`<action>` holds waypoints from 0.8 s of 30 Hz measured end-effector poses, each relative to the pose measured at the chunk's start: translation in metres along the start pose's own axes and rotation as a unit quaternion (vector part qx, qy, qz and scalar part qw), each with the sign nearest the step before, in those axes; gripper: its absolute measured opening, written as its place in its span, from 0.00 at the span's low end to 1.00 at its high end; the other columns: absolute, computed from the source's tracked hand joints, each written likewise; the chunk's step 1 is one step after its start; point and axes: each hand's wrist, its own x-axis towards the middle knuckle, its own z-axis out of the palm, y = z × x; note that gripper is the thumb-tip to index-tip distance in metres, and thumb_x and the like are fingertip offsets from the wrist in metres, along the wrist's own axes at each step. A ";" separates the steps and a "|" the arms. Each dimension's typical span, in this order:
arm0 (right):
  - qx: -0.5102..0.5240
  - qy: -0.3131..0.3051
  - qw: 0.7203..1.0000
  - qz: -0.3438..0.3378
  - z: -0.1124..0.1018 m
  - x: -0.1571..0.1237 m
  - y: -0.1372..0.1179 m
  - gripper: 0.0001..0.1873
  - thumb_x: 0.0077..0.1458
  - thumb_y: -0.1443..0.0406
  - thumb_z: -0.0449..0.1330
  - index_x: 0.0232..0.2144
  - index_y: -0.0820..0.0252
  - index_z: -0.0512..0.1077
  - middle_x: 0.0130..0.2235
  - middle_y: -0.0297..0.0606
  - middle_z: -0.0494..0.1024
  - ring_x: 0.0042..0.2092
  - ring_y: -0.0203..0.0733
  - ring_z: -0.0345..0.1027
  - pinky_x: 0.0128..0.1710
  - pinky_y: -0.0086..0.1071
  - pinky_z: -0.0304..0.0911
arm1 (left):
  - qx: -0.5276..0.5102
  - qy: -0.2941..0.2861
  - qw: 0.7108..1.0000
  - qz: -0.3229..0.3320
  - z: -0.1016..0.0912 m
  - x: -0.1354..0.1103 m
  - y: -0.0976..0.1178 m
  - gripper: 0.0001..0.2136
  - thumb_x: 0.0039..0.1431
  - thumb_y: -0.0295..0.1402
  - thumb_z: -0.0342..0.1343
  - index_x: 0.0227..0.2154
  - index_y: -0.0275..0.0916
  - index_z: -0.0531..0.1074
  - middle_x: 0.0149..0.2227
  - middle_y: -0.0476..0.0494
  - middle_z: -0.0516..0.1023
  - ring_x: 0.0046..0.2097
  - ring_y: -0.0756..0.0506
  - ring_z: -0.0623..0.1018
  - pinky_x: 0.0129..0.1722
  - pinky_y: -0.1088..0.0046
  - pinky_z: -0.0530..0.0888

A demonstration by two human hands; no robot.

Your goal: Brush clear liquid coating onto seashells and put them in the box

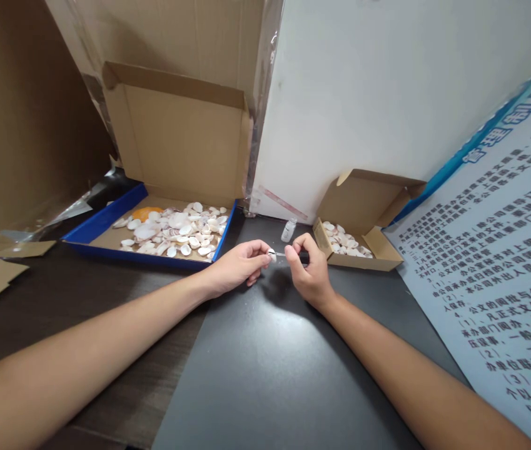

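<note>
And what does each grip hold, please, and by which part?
The left grip pinches a white seashell by its edge; the right grip holds a thin-shafted tool by its black handle.

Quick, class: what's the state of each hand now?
Left hand: closed, pinching a small white shell.
Right hand: closed, holding a black-handled tool.

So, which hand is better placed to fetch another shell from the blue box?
Probably the left hand: it's nearer the blue box, though it holds a shell. The right hand grips a tool farther off.
</note>
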 end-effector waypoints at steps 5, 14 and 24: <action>-0.009 0.012 1.000 0.002 0.000 0.000 0.000 0.10 0.59 0.64 0.54 0.27 0.56 0.56 0.24 0.27 0.57 0.26 0.34 0.52 0.28 0.28 0.53 | 0.013 -0.004 1.000 0.003 0.000 0.000 -0.001 0.09 0.57 0.38 0.55 0.33 0.37 0.64 0.27 0.56 0.64 0.19 0.58 0.62 0.18 0.79 0.60; 0.008 -0.004 1.000 0.000 -0.002 -0.001 0.000 0.10 0.59 0.64 0.54 0.27 0.56 0.56 0.25 0.28 0.58 0.26 0.34 0.53 0.28 0.29 0.53 | 0.017 -0.004 1.000 0.005 0.000 0.000 0.000 0.08 0.57 0.36 0.55 0.31 0.39 0.62 0.22 0.59 0.59 0.19 0.57 0.61 0.19 0.79 0.60; 0.021 -0.016 1.000 -0.006 -0.002 -0.002 0.001 0.10 0.59 0.65 0.53 0.27 0.56 0.57 0.25 0.28 0.57 0.27 0.34 0.52 0.28 0.29 0.52 | 0.054 -0.008 0.999 0.004 -0.001 -0.002 0.000 0.07 0.58 0.36 0.54 0.31 0.40 0.63 0.18 0.60 0.59 0.19 0.55 0.61 0.20 0.79 0.59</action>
